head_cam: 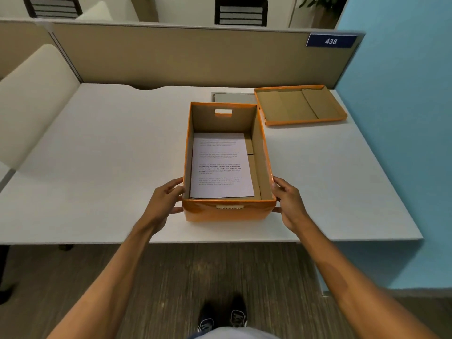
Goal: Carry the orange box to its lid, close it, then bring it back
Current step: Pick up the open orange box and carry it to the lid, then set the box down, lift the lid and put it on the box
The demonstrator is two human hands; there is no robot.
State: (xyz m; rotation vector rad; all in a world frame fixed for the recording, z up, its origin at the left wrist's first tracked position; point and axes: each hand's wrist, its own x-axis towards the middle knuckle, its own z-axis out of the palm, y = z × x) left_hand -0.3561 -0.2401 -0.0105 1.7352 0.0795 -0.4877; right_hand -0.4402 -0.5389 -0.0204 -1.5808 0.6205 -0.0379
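An open orange box (227, 212) stands on the white desk (102, 167), with a printed sheet of paper (221, 165) lying flat inside it. My left hand (166, 203) presses against the box's near left side and my right hand (288, 204) against its near right side, fingers wrapped around the corners. The orange lid (299, 105) lies upside down at the far right of the desk, its brown inside facing up, apart from the box.
A beige partition (171, 55) with a blue "438" plate (330, 41) runs along the desk's far edge. A blue wall (403, 118) borders the right side. A grey cable hatch (232, 97) sits behind the box. A cream chair back (36, 101) stands at the left.
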